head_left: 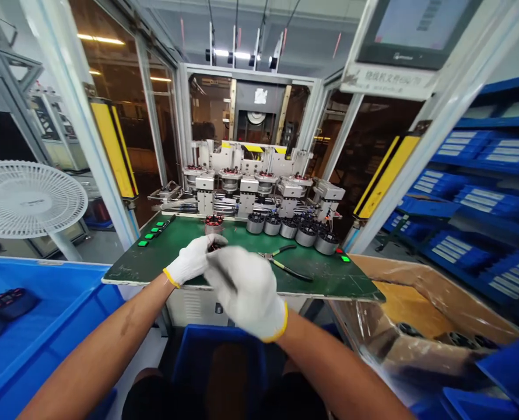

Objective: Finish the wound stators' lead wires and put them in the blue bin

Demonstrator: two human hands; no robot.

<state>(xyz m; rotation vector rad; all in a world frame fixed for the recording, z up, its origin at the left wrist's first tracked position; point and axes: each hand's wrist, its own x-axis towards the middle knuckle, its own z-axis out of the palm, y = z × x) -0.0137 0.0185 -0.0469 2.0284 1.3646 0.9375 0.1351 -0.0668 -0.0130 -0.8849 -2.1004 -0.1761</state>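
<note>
My left hand (193,256), in a white knit glove with a yellow cuff, is closed around a motor stator (216,245) near the table's front edge; only its dark top shows. My right hand (246,289), gloved the same way, is in front of it, blurred by motion. Its fingers look curled together, and whatever they hold is hidden. Just behind my left hand stands another stator (214,226) with reddish windings. Pliers with green and black handles (292,271) lie spread on the green table (154,262), right of my hands.
Several grey stators (289,228) stand in a row before the winding machine (249,189). Yellow guards (115,149) flank the table. A blue bin (67,286) with dark parts and a fan (30,198) are left; a lined carton (399,268) is right.
</note>
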